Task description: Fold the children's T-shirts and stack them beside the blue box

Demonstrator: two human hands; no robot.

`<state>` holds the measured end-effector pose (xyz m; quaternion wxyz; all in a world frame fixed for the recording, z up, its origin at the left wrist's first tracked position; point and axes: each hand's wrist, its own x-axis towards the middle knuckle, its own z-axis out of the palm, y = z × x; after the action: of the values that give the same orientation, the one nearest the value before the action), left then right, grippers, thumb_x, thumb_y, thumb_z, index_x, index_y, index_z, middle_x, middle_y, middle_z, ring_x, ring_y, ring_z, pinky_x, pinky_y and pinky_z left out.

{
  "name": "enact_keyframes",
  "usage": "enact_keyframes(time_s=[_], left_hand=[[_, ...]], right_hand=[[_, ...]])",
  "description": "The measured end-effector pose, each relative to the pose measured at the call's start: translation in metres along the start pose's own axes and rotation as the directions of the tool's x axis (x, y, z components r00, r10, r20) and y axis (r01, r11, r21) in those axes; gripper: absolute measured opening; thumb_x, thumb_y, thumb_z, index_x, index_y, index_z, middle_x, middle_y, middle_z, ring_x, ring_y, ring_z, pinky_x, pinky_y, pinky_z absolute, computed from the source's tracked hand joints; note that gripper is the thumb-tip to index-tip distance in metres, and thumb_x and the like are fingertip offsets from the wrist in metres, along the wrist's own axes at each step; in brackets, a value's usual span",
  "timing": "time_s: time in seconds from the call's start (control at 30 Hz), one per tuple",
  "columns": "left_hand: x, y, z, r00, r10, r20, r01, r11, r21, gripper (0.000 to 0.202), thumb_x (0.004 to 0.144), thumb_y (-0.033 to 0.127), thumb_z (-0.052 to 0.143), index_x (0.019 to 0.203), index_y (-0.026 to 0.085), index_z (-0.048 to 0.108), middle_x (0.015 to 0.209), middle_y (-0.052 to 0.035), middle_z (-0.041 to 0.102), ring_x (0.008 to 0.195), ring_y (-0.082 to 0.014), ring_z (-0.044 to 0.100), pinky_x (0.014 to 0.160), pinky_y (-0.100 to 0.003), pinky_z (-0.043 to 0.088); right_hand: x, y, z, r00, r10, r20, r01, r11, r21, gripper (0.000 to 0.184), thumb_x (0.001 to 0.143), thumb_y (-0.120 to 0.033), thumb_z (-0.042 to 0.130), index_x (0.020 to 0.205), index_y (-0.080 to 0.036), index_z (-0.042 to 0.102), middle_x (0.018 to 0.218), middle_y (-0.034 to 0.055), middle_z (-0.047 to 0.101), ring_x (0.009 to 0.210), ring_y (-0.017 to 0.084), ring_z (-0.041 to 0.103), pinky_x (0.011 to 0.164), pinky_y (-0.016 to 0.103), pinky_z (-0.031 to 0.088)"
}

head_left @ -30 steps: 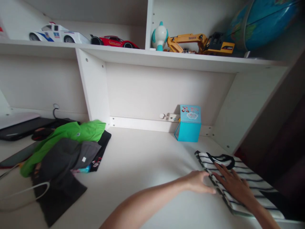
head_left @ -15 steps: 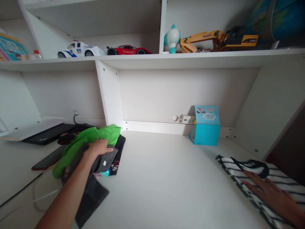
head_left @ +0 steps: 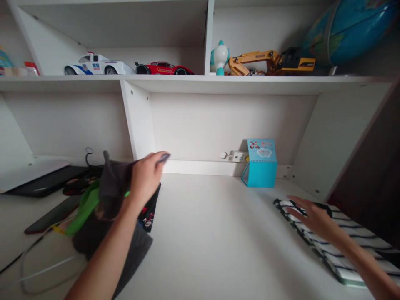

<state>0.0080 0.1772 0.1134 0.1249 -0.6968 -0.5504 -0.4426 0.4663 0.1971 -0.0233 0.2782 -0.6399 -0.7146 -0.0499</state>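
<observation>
My left hand (head_left: 146,178) is closed on a dark grey garment (head_left: 114,187) and holds it raised off the clothes pile at the left of the white desk (head_left: 212,233). A green garment (head_left: 84,207) and a black printed one (head_left: 150,212) lie under it. Over at the right, my right hand (head_left: 312,216) has its fingers stretched out above a folded black-and-white striped shirt (head_left: 340,250), close to its near end.
A blue box (head_left: 261,163) stands at the back by a wall socket (head_left: 236,156). A laptop (head_left: 40,179), a phone (head_left: 51,214) and cables lie at the left. Toy cars (head_left: 96,66), an excavator (head_left: 271,61) and a globe (head_left: 350,29) sit on the shelf above.
My left hand crossed from the striped shirt to the pile, gripped the grey garment and lifted it up. My right hand stayed over the striped shirt.
</observation>
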Motion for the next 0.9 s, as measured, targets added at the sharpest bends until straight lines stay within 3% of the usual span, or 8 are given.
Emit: enact_keyframes(time_s=[0.07, 0.13, 0.2, 0.27, 0.4, 0.6, 0.77, 0.9], left_hand=[[0.001, 0.051, 0.020, 0.966, 0.169, 0.194, -0.090, 0.928, -0.361, 0.032, 0.086, 0.027, 0.040, 0.111, 0.019, 0.059, 0.102, -0.0030, 0.065, 0.086, -0.0177, 0.060, 0.079, -0.026, 0.045], [-0.005, 0.091, 0.039, 0.850, 0.385, 0.360, -0.123, 0.809, -0.574, 0.034, 0.087, 0.027, 0.041, 0.117, 0.020, 0.056, 0.105, -0.0023, 0.064, 0.086, -0.0161, 0.060, 0.079, -0.024, 0.045], [-0.012, 0.112, 0.055, 0.737, 0.529, 0.421, -0.134, 0.725, -0.676, 0.041, 0.085, 0.026, 0.046, 0.126, 0.022, 0.048, 0.112, -0.0024, 0.061, 0.093, -0.0165, 0.058, 0.084, -0.025, 0.043], [-0.021, 0.114, 0.071, 0.712, 0.556, 0.428, -0.122, 0.699, -0.705, 0.052, 0.082, 0.026, 0.052, 0.132, 0.022, 0.039, 0.121, -0.0042, 0.055, 0.103, -0.0175, 0.054, 0.090, -0.027, 0.040], [-0.046, 0.085, 0.113, 0.773, 0.362, 0.521, 0.006, 0.817, -0.576, 0.069, 0.072, 0.028, 0.063, 0.133, 0.014, 0.034, 0.125, -0.0145, 0.048, 0.104, -0.0228, 0.052, 0.089, -0.032, 0.042], [-0.089, 0.058, 0.153, 0.536, 0.294, 0.791, 0.277, 0.824, -0.494, 0.019, 0.079, 0.028, 0.052, 0.087, 0.015, 0.063, 0.081, -0.0035, 0.065, 0.079, -0.0185, 0.060, 0.072, -0.027, 0.045], [-0.088, 0.081, 0.115, 0.572, 0.303, 0.762, 0.592, 0.490, -0.640, 0.057, 0.089, 0.055, 0.020, 0.092, 0.012, 0.058, 0.091, -0.0070, 0.062, 0.087, -0.0167, 0.058, 0.075, -0.026, 0.045], [-0.092, 0.101, 0.098, 0.661, 0.320, 0.679, 0.462, 0.540, -0.704, 0.034, 0.076, 0.047, 0.056, 0.086, 0.015, 0.055, 0.082, -0.0033, 0.060, 0.080, -0.0157, 0.057, 0.066, -0.022, 0.045]], right_hand=[[0.006, -0.058, -0.010, 0.981, -0.113, 0.157, 0.057, 0.944, 0.324, 0.055, 0.079, -0.049, 0.044, 0.126, -0.020, 0.041, 0.101, 0.0103, 0.063, 0.085, 0.021, 0.063, 0.075, 0.032, 0.051], [0.009, -0.114, -0.020, 0.929, -0.274, 0.248, 0.051, 0.761, 0.647, 0.066, 0.078, -0.043, 0.052, 0.135, -0.025, 0.025, 0.111, 0.0086, 0.059, 0.083, 0.018, 0.062, 0.076, 0.033, 0.051], [0.012, -0.153, -0.025, 0.944, -0.303, 0.130, 0.103, 0.646, 0.757, 0.052, 0.075, -0.043, 0.057, 0.121, -0.022, 0.045, 0.104, 0.0075, 0.062, 0.085, 0.020, 0.061, 0.075, 0.034, 0.051], [0.018, -0.168, -0.026, 0.971, -0.239, 0.030, 0.131, 0.628, 0.767, 0.038, 0.071, -0.046, 0.060, 0.097, -0.019, 0.060, 0.090, 0.0058, 0.065, 0.083, 0.022, 0.060, 0.074, 0.035, 0.050], [0.034, -0.161, -0.030, 0.999, -0.041, -0.030, 0.049, 0.620, 0.783, 0.032, 0.065, -0.047, 0.064, 0.075, -0.017, 0.061, 0.069, 0.0019, 0.064, 0.069, 0.019, 0.058, 0.066, 0.031, 0.049], [0.057, -0.156, -0.058, 0.966, 0.127, -0.225, 0.115, 0.568, 0.815, 0.027, 0.067, -0.042, 0.063, 0.076, -0.017, 0.058, 0.069, -0.0013, 0.058, 0.064, 0.013, 0.052, 0.060, 0.024, 0.042], [0.068, -0.172, -0.078, 0.938, 0.079, -0.338, 0.169, 0.747, 0.643, 0.028, 0.067, -0.043, 0.061, 0.069, -0.016, 0.056, 0.060, -0.0028, 0.051, 0.056, 0.010, 0.044, 0.051, 0.022, 0.034], [0.068, -0.196, -0.085, 0.933, 0.044, -0.358, 0.189, 0.787, 0.588, 0.032, 0.067, -0.046, 0.059, 0.058, -0.017, 0.049, 0.052, -0.0044, 0.041, 0.049, 0.008, 0.036, 0.046, 0.022, 0.028]])
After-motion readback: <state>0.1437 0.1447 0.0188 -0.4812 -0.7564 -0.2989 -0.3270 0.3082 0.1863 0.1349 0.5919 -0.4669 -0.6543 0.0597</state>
